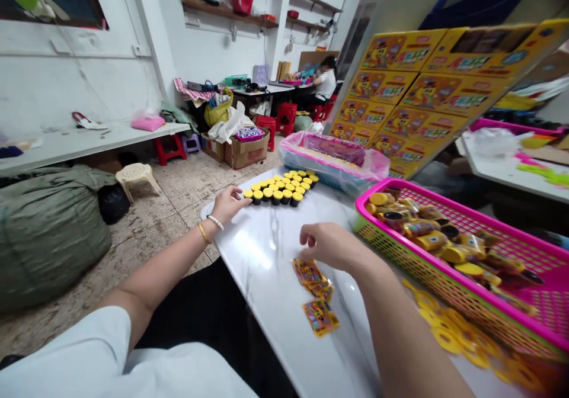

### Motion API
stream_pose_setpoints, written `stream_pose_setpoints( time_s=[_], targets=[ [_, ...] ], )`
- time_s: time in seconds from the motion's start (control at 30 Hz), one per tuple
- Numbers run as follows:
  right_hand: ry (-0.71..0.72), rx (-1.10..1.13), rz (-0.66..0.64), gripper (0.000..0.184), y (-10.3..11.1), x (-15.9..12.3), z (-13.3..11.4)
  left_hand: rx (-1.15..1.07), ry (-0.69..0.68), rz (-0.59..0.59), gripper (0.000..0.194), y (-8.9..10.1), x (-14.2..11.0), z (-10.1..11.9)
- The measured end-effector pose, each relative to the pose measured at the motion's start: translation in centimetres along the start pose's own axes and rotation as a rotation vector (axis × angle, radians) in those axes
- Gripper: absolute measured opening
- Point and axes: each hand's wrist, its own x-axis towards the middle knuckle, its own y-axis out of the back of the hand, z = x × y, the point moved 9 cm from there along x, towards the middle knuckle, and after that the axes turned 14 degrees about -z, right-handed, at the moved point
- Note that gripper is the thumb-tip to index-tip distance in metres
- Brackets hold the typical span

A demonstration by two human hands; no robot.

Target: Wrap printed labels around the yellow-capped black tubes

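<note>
My left hand (227,205) is at the near left end of a group of small black jars with yellow lids (277,195). Its thumb and fingertips close around the end jar (248,194). My right hand (331,245) hovers low over the white marble-look table (267,241), fingers curled inward. Just below its fingertips lies a loose pile of printed orange-yellow cards (312,276). A second small stack of cards (320,317) lies closer to me. Whatever the right fingers may hold is hidden.
To the right stands a pink and green basket (444,267) of wrapped yellow-lidded jars. Yellow ring-shaped pieces (462,333) lie beside it. Behind are a plastic-lined basket (333,155) and stacked yellow boxes (427,90). Another person (326,81) sits at a far table.
</note>
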Motion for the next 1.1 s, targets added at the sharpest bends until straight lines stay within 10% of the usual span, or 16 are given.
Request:
stream_pose_setpoints(
  time_s=[0.33, 0.7, 1.1],
  targets=[
    [0.044, -0.04, -0.193, 0.013, -3.3, 1.8, 0.8, 0.245, -0.056, -0.101, 0.02, -1.3, 0.4, 1.3],
    [0.072, 0.058, 0.074, 0.005, -1.7, 3.6, 1.3, 0.21, -0.182, -0.274, 0.026, -7.1, -5.3, 4.2],
    [0.194, 0.103, 0.207, 0.011, -1.1, 3.6, 0.9, 0.049, -0.31, -0.095, 0.038, -3.7, -9.6, 5.4]
  ],
)
